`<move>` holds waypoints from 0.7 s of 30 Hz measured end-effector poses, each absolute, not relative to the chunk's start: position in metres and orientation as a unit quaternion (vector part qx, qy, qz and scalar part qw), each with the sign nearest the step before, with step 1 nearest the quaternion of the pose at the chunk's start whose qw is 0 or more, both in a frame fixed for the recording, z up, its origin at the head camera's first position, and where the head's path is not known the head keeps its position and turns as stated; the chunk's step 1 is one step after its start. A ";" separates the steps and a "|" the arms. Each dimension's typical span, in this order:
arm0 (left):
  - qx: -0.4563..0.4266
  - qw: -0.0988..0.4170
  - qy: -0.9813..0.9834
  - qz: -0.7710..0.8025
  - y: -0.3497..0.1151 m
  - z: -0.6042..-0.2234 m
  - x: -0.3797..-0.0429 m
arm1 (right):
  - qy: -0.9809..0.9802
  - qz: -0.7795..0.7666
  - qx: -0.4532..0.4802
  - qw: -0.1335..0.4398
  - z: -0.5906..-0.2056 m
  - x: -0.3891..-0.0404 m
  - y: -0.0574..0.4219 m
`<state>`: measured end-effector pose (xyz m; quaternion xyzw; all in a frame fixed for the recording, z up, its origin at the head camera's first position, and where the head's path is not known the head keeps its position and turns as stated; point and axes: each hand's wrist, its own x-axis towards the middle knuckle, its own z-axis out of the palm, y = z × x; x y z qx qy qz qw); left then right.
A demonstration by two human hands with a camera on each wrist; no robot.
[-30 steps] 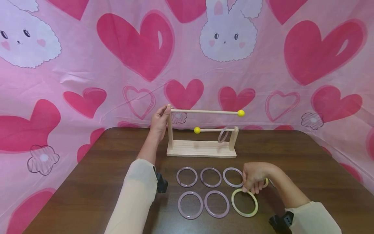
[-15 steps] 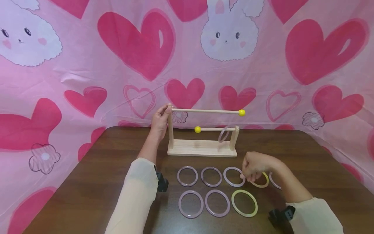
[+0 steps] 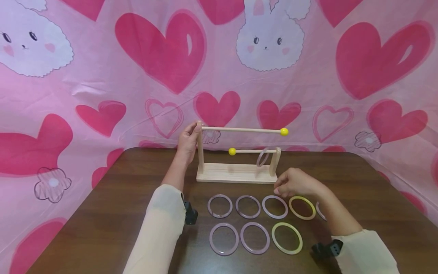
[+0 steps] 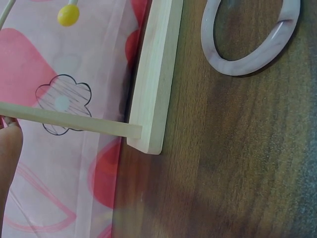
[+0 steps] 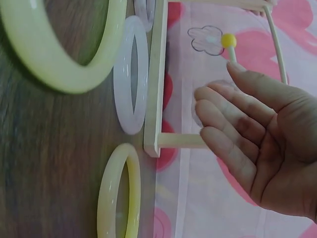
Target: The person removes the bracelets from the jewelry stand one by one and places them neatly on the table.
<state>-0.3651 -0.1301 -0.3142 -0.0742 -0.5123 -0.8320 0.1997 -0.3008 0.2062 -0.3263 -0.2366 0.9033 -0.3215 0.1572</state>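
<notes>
At the back of the table stands a pale wooden stand with two horizontal dowels tipped by yellow balls. My left hand grips the top of its tall left post. One purple ring hangs on the lower dowel, by the short right post. My right hand is above the table near the stand's right front corner. Its fingers are loosely bent around nothing, the palm bare in the right wrist view. Below it lie a yellow ring and a pale purple ring.
Several rings lie flat in two rows, among them a yellow-green ring and a purple ring in the near row. Another ring is partly hidden behind my right forearm. A pink heart-patterned cloth hangs behind the table.
My right hand has left the near yellow-green ring and risen away toward the stand, uncovering the yellow ring in the far row. The left hand stays on the post.
</notes>
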 end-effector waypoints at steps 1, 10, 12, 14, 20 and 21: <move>-0.075 0.200 -0.513 -0.832 -0.130 -0.314 -0.365 | 0.907 -0.322 -0.231 0.142 -0.326 -0.301 0.205; -0.076 0.196 -0.508 -0.835 -0.130 -0.316 -0.365 | 0.921 -0.338 -0.193 0.027 -0.324 -0.308 0.192; -0.076 0.195 -0.507 -0.836 -0.130 -0.316 -0.366 | 0.922 -0.337 -0.191 0.020 -0.323 -0.311 0.191; -0.075 0.197 -0.506 -0.836 -0.130 -0.316 -0.366 | 0.921 -0.340 -0.188 0.021 -0.321 -0.313 0.189; -0.081 0.199 -0.505 -0.836 -0.130 -0.316 -0.366 | 0.922 -0.348 -0.169 0.022 -0.317 -0.318 0.183; -0.082 0.199 -0.505 -0.836 -0.130 -0.316 -0.366 | 0.922 -0.349 -0.166 0.024 -0.317 -0.320 0.182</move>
